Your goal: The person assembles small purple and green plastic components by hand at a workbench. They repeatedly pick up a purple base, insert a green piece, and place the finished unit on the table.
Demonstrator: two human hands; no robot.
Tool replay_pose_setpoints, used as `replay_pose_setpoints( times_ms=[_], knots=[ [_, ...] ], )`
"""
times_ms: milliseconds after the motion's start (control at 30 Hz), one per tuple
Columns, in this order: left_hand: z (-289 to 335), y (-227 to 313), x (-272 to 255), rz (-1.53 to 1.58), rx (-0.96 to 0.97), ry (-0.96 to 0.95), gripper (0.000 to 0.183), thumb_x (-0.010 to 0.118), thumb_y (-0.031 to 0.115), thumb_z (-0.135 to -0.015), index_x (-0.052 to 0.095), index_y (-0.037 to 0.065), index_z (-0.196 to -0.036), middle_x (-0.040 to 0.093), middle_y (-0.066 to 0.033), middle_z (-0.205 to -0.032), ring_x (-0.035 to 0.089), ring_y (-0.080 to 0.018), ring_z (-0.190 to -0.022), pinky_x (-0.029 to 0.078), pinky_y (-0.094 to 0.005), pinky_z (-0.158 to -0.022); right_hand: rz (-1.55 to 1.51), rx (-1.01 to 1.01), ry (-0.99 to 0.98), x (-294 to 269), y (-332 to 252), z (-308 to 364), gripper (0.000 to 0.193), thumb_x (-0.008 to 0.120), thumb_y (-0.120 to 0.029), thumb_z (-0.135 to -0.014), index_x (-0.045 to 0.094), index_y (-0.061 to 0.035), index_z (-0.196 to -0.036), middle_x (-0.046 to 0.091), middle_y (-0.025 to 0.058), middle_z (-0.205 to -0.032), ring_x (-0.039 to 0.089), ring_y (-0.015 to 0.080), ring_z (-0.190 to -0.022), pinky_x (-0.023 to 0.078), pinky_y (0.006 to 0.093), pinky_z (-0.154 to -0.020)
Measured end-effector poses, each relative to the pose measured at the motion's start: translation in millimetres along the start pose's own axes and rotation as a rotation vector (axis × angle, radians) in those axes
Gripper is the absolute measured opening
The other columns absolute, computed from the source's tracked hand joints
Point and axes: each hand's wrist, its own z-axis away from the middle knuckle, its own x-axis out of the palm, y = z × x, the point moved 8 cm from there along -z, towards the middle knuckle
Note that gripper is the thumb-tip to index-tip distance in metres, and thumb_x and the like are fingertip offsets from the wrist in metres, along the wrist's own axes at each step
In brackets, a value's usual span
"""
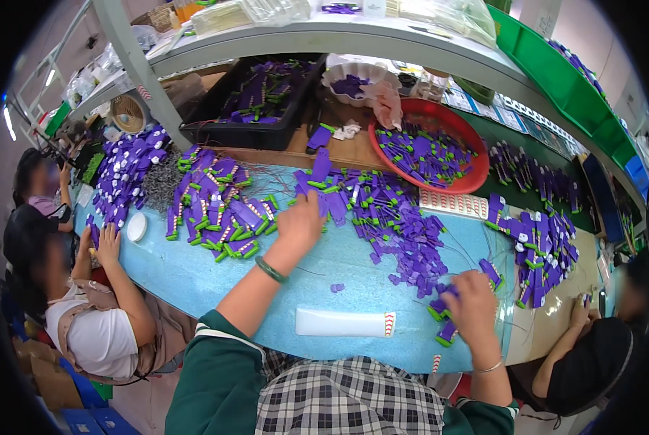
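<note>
My left hand (pixel 299 223) reaches forward onto the light blue table mat (pixel 215 279), its fingers down among a pile of purple parts with green ends (pixel 368 199); whether it grips one is hidden. A green bangle sits on that wrist. My right hand (pixel 471 299) is closed on a small bunch of purple and green parts (pixel 444 319) near the table's front edge. Loose purple bits (pixel 411 261) lie between the two hands.
A red round basin (pixel 476 170) of the same parts stands at the back right, a black crate (pixel 266 134) of them at the back middle. More purple heaps (pixel 219 206) lie left and right. One person works at the left, another at the right. A white strip (pixel 344 322) lies near me.
</note>
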Motion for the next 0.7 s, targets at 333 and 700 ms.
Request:
replay_pose_setpoints(
  times_ms=[333, 700],
  knots=[
    [12, -6, 9, 0.481, 0.104, 0.032, 0.044, 0.063, 0.01, -0.079, 0.045, 0.0, -0.119, 0.061, -0.0212, -0.087, 0.06, -0.0412, -0.084, 0.048, -0.0448, -0.073, -0.288, -0.082, -0.194, 85, -70, 35, 0.026, 0.071, -0.01, -0.07, 0.063, -0.0052, -0.094, 0.056, 0.0066, -0.087, 0.055, 0.0253, -0.085, 0.048, 0.0354, -0.071],
    [190, 87, 45, 1.44, 0.183, -0.659, 0.02, 0.042, 0.006, -0.095, 0.041, -0.002, -0.114, 0.057, -0.0099, -0.097, 0.061, -0.0163, -0.082, 0.053, -0.0292, -0.073, -0.389, -0.08, -0.177, 88, -83, 29, 0.021, 0.071, -0.006, -0.067, 0.062, -0.0091, -0.086, 0.058, 0.0037, -0.084, 0.057, 0.0246, -0.079, 0.049, 0.0357, -0.065]
  ],
)
